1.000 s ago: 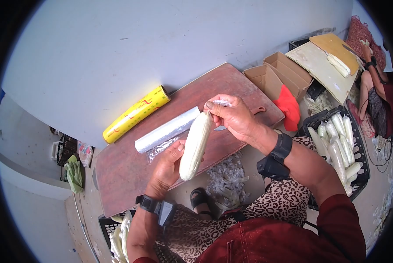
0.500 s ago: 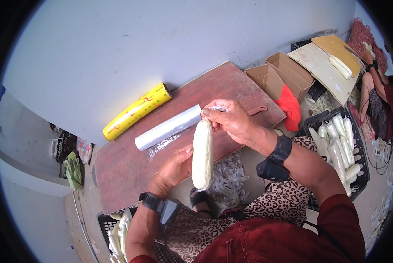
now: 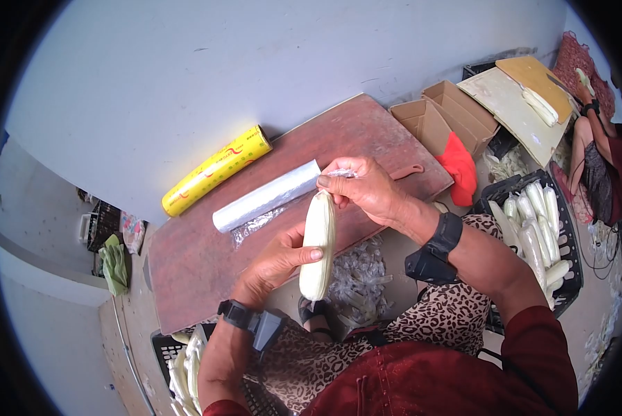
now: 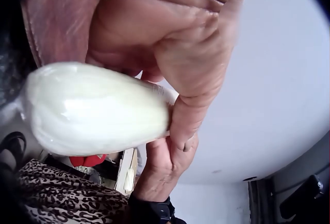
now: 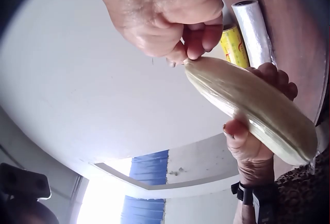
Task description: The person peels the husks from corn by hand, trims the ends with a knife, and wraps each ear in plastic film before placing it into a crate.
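A pale ear of corn in its husk (image 3: 319, 220), wrapped in clear film, hangs nearly upright between the hands over the table's front edge. My left hand (image 3: 275, 262) holds its lower middle, thumb across the front. At the top end, my right hand (image 3: 370, 192) pinches the gathered film between thumb and fingers. In the right wrist view, the film shines along the corn (image 5: 247, 100), and the pinched tip is partly hidden by fingertips. The rounded lower end of the corn (image 4: 77, 110) fills much of the left wrist view.
On the reddish table (image 3: 193, 277) lie a roll of clear film (image 3: 266, 196), a yellow roll (image 3: 217, 171) and a brown-handled knife (image 3: 408, 171). A black crate (image 3: 573, 274) of wrapped corn stands right, another (image 3: 164, 350) lower left. Film scraps (image 3: 359, 284) litter the floor. Another person sits far right.
The corn has swung from a slant to nearly upright. My left hand loosened from it, then laid its thumb across the front. My right hand keeps pinching the top.
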A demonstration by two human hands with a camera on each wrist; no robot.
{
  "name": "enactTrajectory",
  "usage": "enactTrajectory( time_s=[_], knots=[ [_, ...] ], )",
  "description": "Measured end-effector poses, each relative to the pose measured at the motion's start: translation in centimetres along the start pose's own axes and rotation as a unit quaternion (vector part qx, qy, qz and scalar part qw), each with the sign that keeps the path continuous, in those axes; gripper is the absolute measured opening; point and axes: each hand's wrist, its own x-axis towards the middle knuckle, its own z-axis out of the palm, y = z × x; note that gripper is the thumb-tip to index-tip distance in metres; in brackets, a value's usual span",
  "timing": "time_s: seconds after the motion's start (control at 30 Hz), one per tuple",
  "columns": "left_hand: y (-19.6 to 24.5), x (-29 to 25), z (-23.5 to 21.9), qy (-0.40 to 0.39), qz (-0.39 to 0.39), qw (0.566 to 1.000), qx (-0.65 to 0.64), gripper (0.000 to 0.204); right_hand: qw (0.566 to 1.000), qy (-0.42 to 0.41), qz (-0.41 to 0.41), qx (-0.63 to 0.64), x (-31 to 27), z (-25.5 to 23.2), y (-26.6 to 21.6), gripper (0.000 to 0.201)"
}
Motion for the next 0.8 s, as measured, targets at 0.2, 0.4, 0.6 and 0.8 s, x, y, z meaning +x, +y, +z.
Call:
enactTrajectory(
  time_s=[0.2, 0.4, 0.6, 0.8],
  knots=[
    [-0.7, 0.4, -0.1, -0.02, 0.021, 0.999, -0.037, 0.071, 1.0, -0.008, 0.001, 0.002, -0.1, 0.2, -0.3, 0.016],
    [-1.3, 0.9, -1.0, 0.014, 0.036, 0.991, -0.124, 0.059, 1.0, 0.012, 0.004, 0.011, 0.1, -0.1, -0.3, 0.018],
    [-0.4, 0.5, -0.1, 0.013, 0.045, 0.994, -0.096, 0.041, 1.0, 0.009, 0.001, -0.014, -0.1, -0.1, -0.2, 0.018],
    [-0.6, 0.6, 0.0, 0.002, 0.03, 0.998, -0.048, 0.066, 1.0, -0.022, 0.005, -0.012, -0.6, 0.5, -0.6, 0.018]
  ],
)
